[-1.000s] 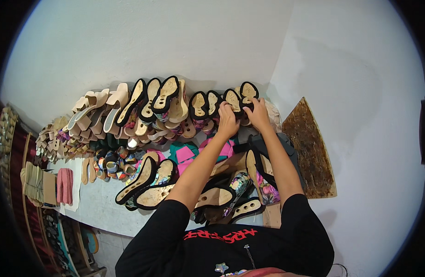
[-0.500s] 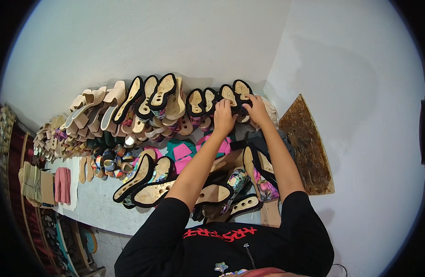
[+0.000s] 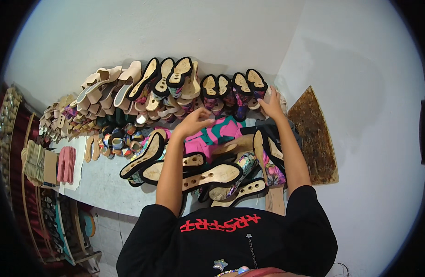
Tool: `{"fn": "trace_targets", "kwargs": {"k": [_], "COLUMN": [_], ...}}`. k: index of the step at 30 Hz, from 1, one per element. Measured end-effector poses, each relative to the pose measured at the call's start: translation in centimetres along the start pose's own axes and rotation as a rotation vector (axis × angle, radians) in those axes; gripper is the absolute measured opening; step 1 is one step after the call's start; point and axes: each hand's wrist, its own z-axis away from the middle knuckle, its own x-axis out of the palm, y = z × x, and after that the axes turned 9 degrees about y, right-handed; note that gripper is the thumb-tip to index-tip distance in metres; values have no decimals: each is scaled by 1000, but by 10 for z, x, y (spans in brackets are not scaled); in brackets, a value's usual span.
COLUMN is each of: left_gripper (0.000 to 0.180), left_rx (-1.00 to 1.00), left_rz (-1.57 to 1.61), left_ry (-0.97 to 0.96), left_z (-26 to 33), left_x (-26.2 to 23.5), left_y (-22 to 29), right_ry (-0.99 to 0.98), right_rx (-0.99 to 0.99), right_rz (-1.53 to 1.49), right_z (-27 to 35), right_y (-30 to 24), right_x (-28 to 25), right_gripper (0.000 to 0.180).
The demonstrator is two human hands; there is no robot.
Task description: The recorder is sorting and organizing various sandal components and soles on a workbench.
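My left hand point(image 3: 197, 122) hovers over pink and green pieces point(image 3: 208, 137), fingers stretched out and holding nothing. Further right, my right hand point(image 3: 273, 107) has its fingers spread beside the rightmost wedge sole point(image 3: 257, 81). This sole has a black rim, a bare tan face and a flowered side; whether my fingertips touch it I cannot tell. It stands in a row with several similar wedge soles point(image 3: 209, 87) against the wall. Below my hands, more black-rimmed wedge soles with holes point(image 3: 217, 175) lie heaped, one flowered wedge point(image 3: 270, 171) standing among them.
Beige heeled sandals point(image 3: 99, 87) are piled at the back left. Multicoloured small shoes point(image 3: 121, 141) sit in front of them. Pink insoles point(image 3: 65, 164) and bundled greenish insoles point(image 3: 33, 162) stand at the table's left. A stained brown board point(image 3: 314, 138) leans on the right wall.
My left hand has come away from the row of wedge soles, back and to the left. My right hand has shifted right, off the soles' faces, fingers spreading. The view has tilted slightly.
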Motion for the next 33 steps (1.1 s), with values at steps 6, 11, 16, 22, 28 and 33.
{"fn": "trace_targets", "kwargs": {"k": [6,11,16,22,28,33], "left_gripper": [36,35,49,107,106,101], "left_rx": [-127,-123,-104,134,282,220], "left_rz": [-48,25,28,-766,-762,-192], "left_ry": [102,69,-150,-220,-93,-141], "left_z": [87,114,116,132,118,105], "left_x": [-30,-24,11,95,83,47], "left_y": [-27,-26,-3,-2,-31,-30], "right_ry": [-298,-567,-585,-490,-347,-216], "right_rx": [192,354,343,287,160,134], "right_rz": [46,155,656,750,692,720], "right_z": [68,141,192,214,240,258], "right_y": [-8,-10,-42,-53,-57,-63], "right_x": [-67,-125,-138,-138,-133,-118], "right_gripper": [70,84,108,109,98,102]}}
